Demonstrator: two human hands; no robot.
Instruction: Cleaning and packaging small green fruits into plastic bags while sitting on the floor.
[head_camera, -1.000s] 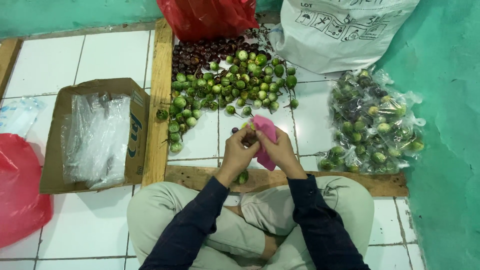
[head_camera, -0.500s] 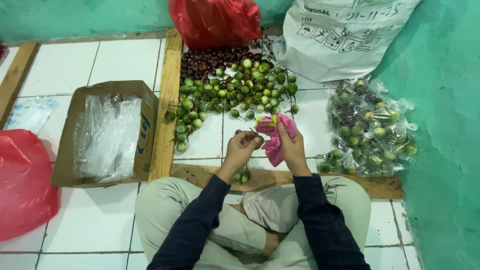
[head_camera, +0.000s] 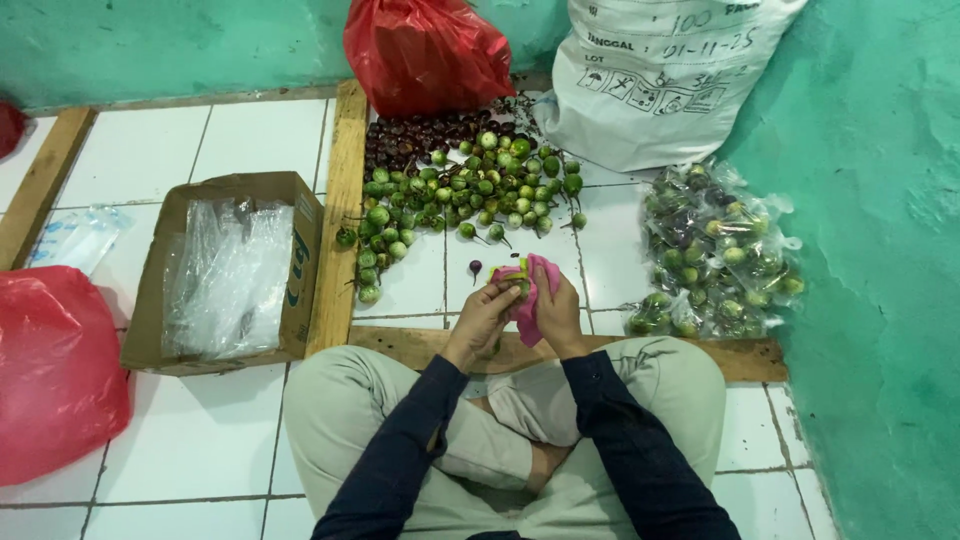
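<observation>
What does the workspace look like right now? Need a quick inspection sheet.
Surface: white tiled floor crossed by wooden slats.
Job's things: pink cloth held in both hands over a small green round fruit, mostly hidden; loose pile of small green round fruits ahead; dark brown fruits behind it.
Clutter: cardboard box of clear plastic bags, red plastic bags, white woven sack, clear bagged fruits.
Grippers: left hand and right hand both closed on the cloth.
Cables: nothing seen.
Surroundings: green painted walls; person sits cross-legged.
</observation>
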